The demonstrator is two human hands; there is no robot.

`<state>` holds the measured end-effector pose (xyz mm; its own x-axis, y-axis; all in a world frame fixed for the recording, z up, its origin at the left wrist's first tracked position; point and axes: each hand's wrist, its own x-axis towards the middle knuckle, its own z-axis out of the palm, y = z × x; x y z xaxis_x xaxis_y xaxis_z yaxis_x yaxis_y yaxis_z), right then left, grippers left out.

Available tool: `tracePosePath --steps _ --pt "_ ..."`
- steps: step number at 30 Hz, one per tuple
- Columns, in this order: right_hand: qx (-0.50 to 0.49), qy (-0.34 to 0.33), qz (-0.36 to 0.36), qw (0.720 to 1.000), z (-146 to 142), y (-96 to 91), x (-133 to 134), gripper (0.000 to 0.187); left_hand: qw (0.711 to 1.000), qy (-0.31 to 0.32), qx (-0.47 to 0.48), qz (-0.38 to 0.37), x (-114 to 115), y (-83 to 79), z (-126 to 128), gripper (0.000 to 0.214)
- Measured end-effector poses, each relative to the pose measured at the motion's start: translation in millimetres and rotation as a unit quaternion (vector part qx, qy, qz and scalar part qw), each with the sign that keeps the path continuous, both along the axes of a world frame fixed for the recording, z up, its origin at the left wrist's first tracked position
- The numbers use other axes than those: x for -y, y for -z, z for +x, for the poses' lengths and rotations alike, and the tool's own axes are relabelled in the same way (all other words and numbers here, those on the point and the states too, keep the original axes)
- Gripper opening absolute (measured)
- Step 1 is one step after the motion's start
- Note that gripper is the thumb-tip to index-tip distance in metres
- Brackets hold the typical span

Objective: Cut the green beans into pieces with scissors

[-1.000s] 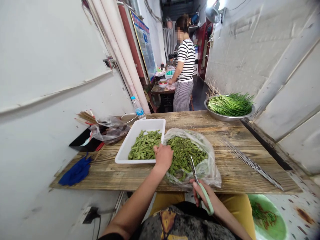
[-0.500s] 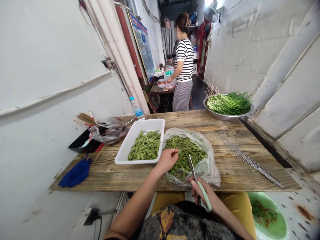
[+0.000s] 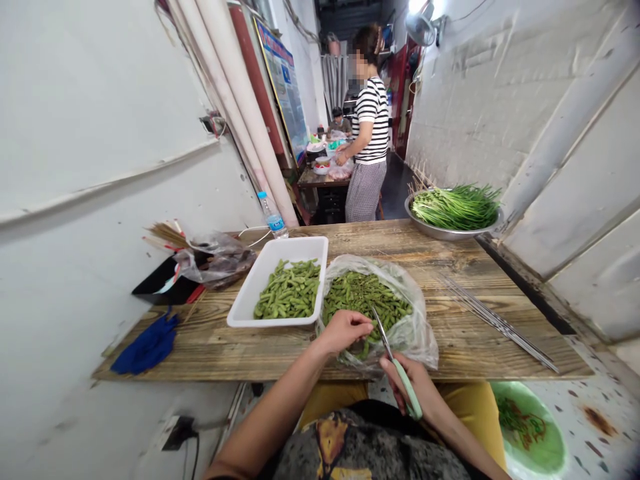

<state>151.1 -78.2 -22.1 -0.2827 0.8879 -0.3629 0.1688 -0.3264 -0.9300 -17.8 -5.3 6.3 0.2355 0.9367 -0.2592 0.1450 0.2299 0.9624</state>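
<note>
Head view: slender green pods (image 3: 364, 293) inside crinkled plastic bag (image 3: 424, 339)

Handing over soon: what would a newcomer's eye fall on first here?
Probably the green pods, heaped in a white tray and, to its right, a clear plastic bag. Then the green-handled scissors in the right hand, at the bag's near edge. Back right on the table, long green stalks fill a metal basin.

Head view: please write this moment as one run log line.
left hand: above green pods in clear plastic bag, grip unclear; right hand: holds green-handled metal scissors; white rectangular plastic tray: pods inside
</note>
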Motion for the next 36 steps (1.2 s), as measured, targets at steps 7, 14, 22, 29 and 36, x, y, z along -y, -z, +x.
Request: tracePosePath --steps 7,14,22,29,36 --pt "-0.081 0.009 -0.016 0.997 -1 6.2 0 0.054 0.974 -0.112 0.18 -0.08 -4 2.5 5 0.033" --pt "-0.071 0.002 -0.013 0.997 -1 5.6 -2 0.053 0.968 -0.133 0.196 -0.079 5 13.8 19 0.031" --pt "-0.054 0.015 -0.021 0.998 -4 5.1 -2 0.05 0.973 -0.138 0.165 -0.081 7 10.1 23 0.022" --pt "-0.035 0.023 -0.035 0.998 -4 14.1 -3 0.051 0.975 -0.211 -0.022 0.067 -1 4.3 -5 0.011" --pt "-0.067 0.008 -0.026 0.997 -4 16.6 -2 0.061 0.747 -0.314 -0.486 0.329 -27 -25.1 -53 0.023"
